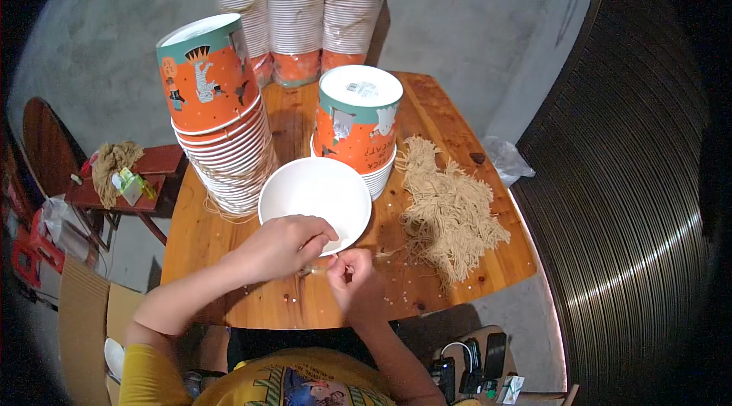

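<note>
A white paper bucket [314, 196] lies tipped on the table, its round mouth facing me. My left hand [282, 247] grips the near rim, with fingertips reaching just inside. Right beside it, my right hand [352, 278] is curled in a pinch at the rim's lower edge. What its fingers hold is too small to name; a thin pale strand shows near them. To the right lies a loose heap of tan strings [450, 211]. At the left stands a tall stack of upturned orange and green buckets [210, 86], with strings hanging down its side.
A shorter stack of upturned buckets [358, 128] stands just behind the white one. Plastic-wrapped stacks [297, 13] line the far edge of the wooden table [293, 301]. A red bench [160, 162] is at left, a ribbed shutter [625, 200] at right. Small white bits dot the tabletop.
</note>
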A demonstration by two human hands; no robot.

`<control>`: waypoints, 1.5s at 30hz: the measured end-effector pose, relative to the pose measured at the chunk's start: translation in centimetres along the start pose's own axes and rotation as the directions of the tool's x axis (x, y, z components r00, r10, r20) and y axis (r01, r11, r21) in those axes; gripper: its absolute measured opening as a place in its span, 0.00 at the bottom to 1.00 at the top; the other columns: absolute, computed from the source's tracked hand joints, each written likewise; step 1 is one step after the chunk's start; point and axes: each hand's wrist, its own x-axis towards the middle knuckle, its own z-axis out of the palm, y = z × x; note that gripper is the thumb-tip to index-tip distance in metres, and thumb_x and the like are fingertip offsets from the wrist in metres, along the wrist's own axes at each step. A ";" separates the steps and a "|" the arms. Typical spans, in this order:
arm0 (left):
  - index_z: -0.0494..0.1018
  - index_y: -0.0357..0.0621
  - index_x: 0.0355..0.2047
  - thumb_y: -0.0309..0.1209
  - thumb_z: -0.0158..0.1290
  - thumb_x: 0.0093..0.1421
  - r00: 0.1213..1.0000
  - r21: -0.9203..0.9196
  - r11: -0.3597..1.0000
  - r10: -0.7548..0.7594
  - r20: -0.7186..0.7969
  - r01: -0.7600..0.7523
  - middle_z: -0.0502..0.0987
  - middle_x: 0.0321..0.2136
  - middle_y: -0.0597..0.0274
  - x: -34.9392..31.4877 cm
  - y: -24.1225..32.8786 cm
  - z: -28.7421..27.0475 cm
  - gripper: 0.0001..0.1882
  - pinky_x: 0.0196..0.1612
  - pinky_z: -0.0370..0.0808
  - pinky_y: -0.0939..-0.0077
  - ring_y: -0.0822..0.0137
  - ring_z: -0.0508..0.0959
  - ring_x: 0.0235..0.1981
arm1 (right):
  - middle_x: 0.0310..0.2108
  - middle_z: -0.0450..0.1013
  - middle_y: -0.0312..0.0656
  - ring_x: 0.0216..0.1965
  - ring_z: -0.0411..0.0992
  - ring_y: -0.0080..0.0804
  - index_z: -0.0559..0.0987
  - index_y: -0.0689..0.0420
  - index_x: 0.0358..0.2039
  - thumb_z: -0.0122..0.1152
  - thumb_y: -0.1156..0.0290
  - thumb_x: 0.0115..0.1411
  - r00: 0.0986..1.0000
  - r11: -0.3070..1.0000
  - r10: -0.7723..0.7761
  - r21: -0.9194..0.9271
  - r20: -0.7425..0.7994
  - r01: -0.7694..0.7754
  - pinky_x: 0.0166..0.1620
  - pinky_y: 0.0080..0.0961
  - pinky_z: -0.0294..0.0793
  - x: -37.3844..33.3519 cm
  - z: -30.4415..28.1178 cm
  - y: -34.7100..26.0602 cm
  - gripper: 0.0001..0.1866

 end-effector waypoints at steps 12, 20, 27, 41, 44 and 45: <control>0.75 0.40 0.37 0.30 0.46 0.61 0.994 -0.031 0.997 -0.068 0.086 0.071 0.78 0.30 0.50 0.2 0.5 -0.5 0.10 0.39 0.73 0.62 0.51 0.78 0.34 | 0.23 0.72 0.40 0.24 0.71 0.21 0.66 0.62 0.31 0.54 0.77 0.57 0.998 0.998 0.054 0.022 -0.037 -0.054 0.28 0.22 0.72 0.0 0.7 0.5 0.06; 0.72 0.45 0.42 0.29 0.58 0.50 0.932 0.197 0.913 0.363 0.002 -0.357 0.68 0.37 0.59 -1.5 2.8 -0.8 0.17 0.44 0.63 0.64 0.55 0.66 0.40 | 0.24 0.66 0.33 0.25 0.65 0.19 0.67 0.57 0.33 0.55 0.79 0.56 0.999 0.951 -0.023 0.310 0.028 0.014 0.30 0.18 0.67 -1.3 -0.3 1.1 0.06; 0.70 0.43 0.34 0.34 0.54 0.56 0.923 0.166 0.909 0.384 0.027 -0.383 0.67 0.32 0.58 -2.3 2.1 -0.1 0.10 0.40 0.66 0.65 0.56 0.67 0.36 | 0.24 0.65 0.32 0.26 0.64 0.17 0.67 0.57 0.33 0.51 0.75 0.61 0.969 0.846 0.120 0.488 0.216 -0.214 0.31 0.18 0.67 -1.8 -2.1 -0.8 0.03; 0.66 0.39 0.27 0.30 0.48 0.59 0.987 0.050 0.986 0.160 0.032 -0.161 0.70 0.23 0.51 -3.7 3.0 0.9 0.07 0.29 0.70 0.59 0.51 0.74 0.28 | 0.26 0.71 0.42 0.27 0.71 0.28 0.69 0.59 0.35 0.56 0.76 0.59 0.980 0.980 -0.095 0.188 0.175 0.062 0.31 0.27 0.71 -2.3 -2.4 -2.2 0.06; 0.66 0.38 0.27 0.30 0.47 0.60 0.996 0.041 0.996 0.073 0.041 -0.075 0.71 0.24 0.49 -4.0 2.9 1.2 0.08 0.29 0.70 0.57 0.49 0.74 0.28 | 0.25 0.71 0.41 0.26 0.71 0.28 0.70 0.59 0.35 0.57 0.76 0.58 0.984 0.979 -0.091 0.197 0.155 0.060 0.30 0.26 0.71 -2.5 -2.0 -1.7 0.06; 0.66 0.37 0.27 0.31 0.47 0.60 0.998 0.039 0.998 0.051 0.036 -0.052 0.71 0.25 0.48 -4.1 2.8 1.3 0.09 0.30 0.70 0.57 0.48 0.74 0.29 | 0.25 0.71 0.41 0.26 0.71 0.28 0.70 0.59 0.35 0.57 0.76 0.58 0.984 0.978 -0.091 0.198 0.156 0.060 0.30 0.26 0.71 -2.5 -2.0 -1.6 0.06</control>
